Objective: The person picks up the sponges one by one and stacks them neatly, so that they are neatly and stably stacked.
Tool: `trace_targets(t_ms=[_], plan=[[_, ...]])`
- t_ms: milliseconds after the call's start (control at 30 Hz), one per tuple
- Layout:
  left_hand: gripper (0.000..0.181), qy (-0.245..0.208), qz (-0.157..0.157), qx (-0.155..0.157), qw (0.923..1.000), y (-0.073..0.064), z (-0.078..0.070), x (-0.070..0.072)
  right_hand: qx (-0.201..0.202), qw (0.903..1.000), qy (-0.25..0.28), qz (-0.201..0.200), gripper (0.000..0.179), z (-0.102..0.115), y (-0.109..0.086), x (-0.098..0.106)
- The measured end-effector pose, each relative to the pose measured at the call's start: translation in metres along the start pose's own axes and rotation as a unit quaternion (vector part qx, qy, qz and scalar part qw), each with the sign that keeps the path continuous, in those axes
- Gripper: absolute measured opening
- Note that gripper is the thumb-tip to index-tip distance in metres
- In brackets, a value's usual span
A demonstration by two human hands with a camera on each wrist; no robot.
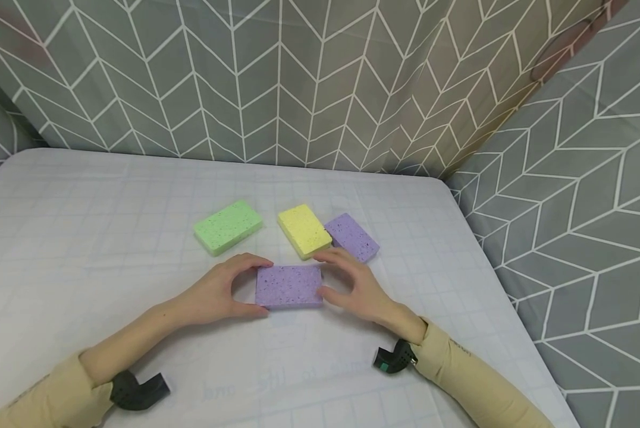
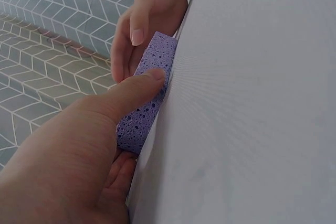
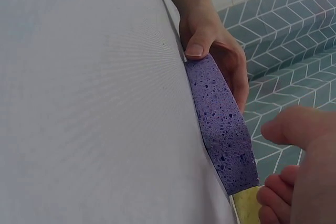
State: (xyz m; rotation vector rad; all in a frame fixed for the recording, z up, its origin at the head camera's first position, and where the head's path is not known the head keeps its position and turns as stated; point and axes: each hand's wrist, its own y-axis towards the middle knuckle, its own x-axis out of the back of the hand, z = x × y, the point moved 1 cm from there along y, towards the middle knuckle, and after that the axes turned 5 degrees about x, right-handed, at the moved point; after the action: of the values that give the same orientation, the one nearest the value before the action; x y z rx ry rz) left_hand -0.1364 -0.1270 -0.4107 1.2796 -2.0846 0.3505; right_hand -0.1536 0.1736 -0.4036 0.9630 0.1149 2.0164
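Note:
A purple sponge [image 1: 289, 286] lies flat on the white-covered table in front of the person, its long side running left to right. At its left end the left hand [image 1: 226, 288] grips it, thumb on the near edge and fingers at the far edge. The right hand [image 1: 358, 284] is around the other end, its thumb and fingers spread apart. In the right wrist view, the right thumb [image 3: 289, 127] stands clear of the purple sponge [image 3: 223, 129]. The left wrist view shows the left thumb [image 2: 139, 90] pressed against the sponge's side.
Behind the hands lie a green sponge [image 1: 228, 227], a yellow sponge [image 1: 303, 229] and a second purple sponge [image 1: 353, 236]; the last two sit side by side, close to the right fingers. Grey patterned cloth [image 1: 256, 83] hangs behind the table [image 1: 84, 238] and along its right side.

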Motion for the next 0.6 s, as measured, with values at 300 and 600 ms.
trace_targets(t_ms=[300,600], plan=[[0.076,0.000,0.001,0.004,1.0000,0.0002,-0.0009,-0.0001,0.010,0.9990,-0.020,-0.040,0.053,-0.0024,0.0003,0.0005],[0.076,-0.002,0.001,0.003,1.0000,0.0000,-0.0011,0.0002,0.013,0.9926,-0.053,-0.109,0.053,-0.0027,0.0000,0.0041]])
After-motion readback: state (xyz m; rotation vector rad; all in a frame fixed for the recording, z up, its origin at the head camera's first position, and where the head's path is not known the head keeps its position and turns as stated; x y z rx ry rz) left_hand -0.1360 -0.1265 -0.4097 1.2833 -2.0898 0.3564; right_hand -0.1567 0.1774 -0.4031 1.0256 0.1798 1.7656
